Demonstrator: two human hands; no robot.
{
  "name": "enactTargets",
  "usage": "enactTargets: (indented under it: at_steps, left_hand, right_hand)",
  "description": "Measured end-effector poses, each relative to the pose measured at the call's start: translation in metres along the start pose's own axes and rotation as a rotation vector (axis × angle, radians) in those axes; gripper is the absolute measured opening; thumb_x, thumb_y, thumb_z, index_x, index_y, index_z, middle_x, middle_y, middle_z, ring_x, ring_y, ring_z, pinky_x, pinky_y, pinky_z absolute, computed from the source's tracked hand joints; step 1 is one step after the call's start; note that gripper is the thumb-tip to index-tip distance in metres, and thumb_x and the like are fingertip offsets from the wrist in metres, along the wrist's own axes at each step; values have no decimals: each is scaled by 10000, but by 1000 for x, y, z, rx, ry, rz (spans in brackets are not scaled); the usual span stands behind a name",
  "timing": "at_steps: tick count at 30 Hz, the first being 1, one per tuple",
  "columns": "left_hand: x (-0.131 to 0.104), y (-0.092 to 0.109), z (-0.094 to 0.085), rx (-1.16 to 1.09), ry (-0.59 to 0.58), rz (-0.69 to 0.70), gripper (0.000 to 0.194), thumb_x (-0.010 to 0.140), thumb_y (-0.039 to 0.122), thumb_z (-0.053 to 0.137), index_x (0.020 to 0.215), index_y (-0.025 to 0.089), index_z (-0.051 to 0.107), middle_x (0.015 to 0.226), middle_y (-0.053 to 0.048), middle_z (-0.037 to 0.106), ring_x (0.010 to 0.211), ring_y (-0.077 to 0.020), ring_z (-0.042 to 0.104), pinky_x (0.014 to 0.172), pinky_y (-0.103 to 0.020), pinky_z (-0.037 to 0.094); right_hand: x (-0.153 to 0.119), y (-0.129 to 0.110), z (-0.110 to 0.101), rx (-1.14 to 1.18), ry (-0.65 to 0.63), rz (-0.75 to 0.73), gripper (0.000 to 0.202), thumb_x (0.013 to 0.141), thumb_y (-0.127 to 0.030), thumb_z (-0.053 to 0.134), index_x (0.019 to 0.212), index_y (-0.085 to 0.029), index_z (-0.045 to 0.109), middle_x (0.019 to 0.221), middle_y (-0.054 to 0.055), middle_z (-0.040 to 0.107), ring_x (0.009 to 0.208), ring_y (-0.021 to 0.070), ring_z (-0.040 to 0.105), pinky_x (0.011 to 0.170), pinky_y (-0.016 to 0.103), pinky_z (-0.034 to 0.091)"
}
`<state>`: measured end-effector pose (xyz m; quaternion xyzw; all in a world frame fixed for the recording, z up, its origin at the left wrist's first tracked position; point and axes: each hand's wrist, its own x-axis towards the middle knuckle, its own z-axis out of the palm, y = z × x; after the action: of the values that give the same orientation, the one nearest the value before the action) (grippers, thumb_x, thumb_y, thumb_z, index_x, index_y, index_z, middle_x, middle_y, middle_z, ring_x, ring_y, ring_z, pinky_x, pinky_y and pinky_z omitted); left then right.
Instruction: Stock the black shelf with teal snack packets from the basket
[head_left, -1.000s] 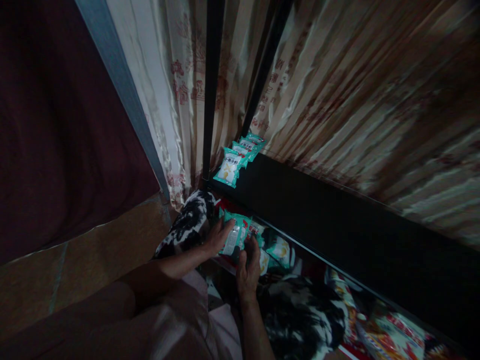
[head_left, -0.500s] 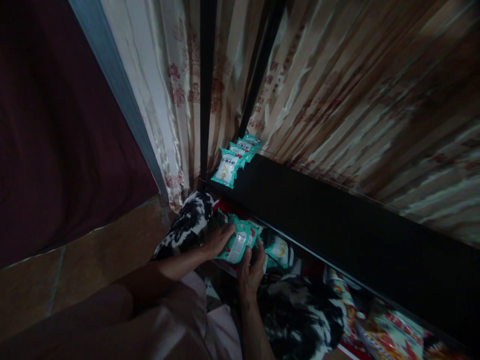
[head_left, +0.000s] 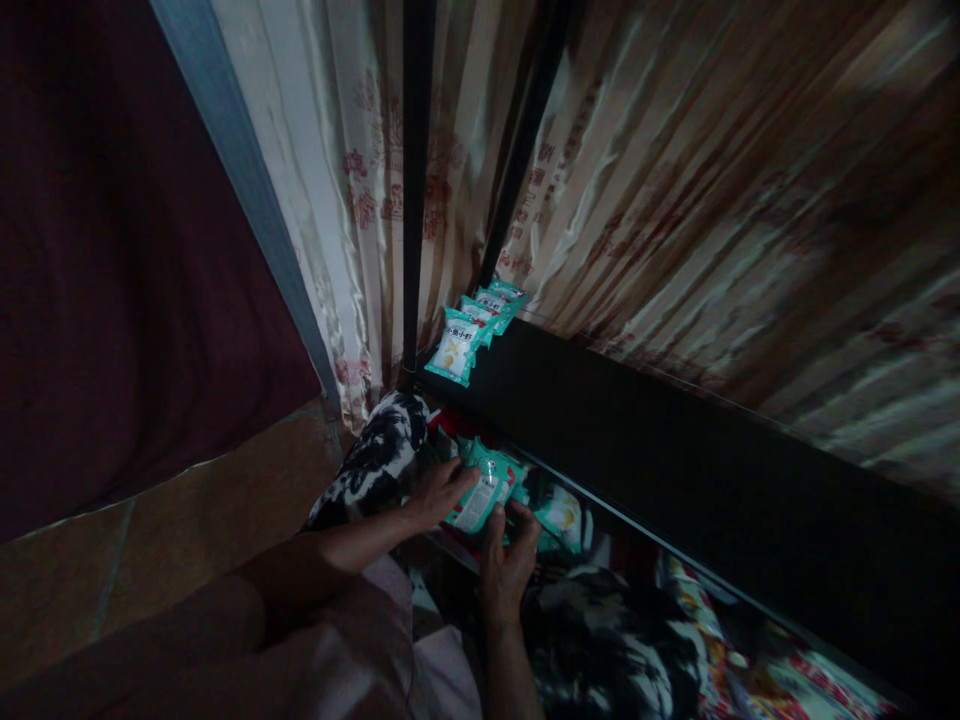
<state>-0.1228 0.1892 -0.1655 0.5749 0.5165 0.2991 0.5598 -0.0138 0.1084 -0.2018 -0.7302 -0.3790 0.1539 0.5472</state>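
Note:
A teal snack bag (head_left: 482,492), its printed back panel facing up, is held between my hands just below the shelf's front edge. My left hand (head_left: 441,494) grips the bag's left side, fingers lying over it. At the lower right edge my right hand (head_left: 510,555) has its thumb and curled fingers against the bag; part of that contact is hidden. More teal bags (head_left: 562,515) lie right beside it, partly under the shelf. On the black shelf's left end, several matching snack bags (head_left: 454,345) overlap in a row, fronts up.
The black shelf (head_left: 645,430) runs to the right in front of a patterned curtain (head_left: 637,240). Two dark posts (head_left: 417,200) rise at its left end. Colourful packages (head_left: 810,685) lie at lower right, near my knee (head_left: 615,640). Tiled floor (head_left: 195,510) shows at left.
My view has shifted slightly, so everything sits a little lower. The bag lies flatter between my hands, and the fingers of my right hand are more bent.

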Motion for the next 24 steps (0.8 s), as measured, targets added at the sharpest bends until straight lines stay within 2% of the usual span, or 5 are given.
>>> enactTargets:
  at_steps: [4, 8, 12, 17, 24]
  left_hand:
    - [-1, -2, 2, 187, 66, -42, 528, 759, 598, 542, 1076, 183, 620, 1126, -124, 644, 1129, -301, 550, 984, -398, 385]
    - [-4, -3, 5, 271, 88, 129, 410, 783, 556, 529, 999, 219, 618, 951, -71, 679, 980, -244, 612, 917, -333, 434]
    - [-9, 6, 3, 366, 41, 259, 424, 802, 546, 486, 1001, 186, 590, 936, -103, 658, 898, -250, 613, 832, -354, 471]
    - [-17, 18, 1, 350, 12, 382, 401, 814, 509, 491, 1055, 195, 558, 986, -105, 639, 917, -251, 598, 823, -368, 467]
    - [-19, 22, 0, 271, 34, 487, 252, 902, 378, 371, 962, 223, 561, 940, -64, 624, 918, -197, 578, 847, -322, 442]
  right_hand:
    - [3, 5, -2, -57, 28, -60, 353, 805, -514, 530, 904, -175, 543, 843, 52, 578, 770, 185, 544, 709, 319, 424]
    - [5, 10, -3, -41, -16, -123, 331, 833, -496, 491, 874, -176, 567, 808, 53, 596, 753, 186, 551, 709, 323, 427]
    - [5, 11, -5, -28, -43, -131, 342, 843, -494, 468, 883, -172, 575, 826, 66, 607, 797, 205, 563, 744, 344, 429]
    - [4, 7, -9, -11, -61, -66, 410, 847, -543, 419, 917, -172, 578, 863, 82, 615, 818, 219, 560, 749, 349, 420]
    - [2, 11, -10, 49, -103, -34, 451, 862, -558, 373, 967, -165, 568, 897, 91, 611, 832, 223, 546, 744, 347, 414]
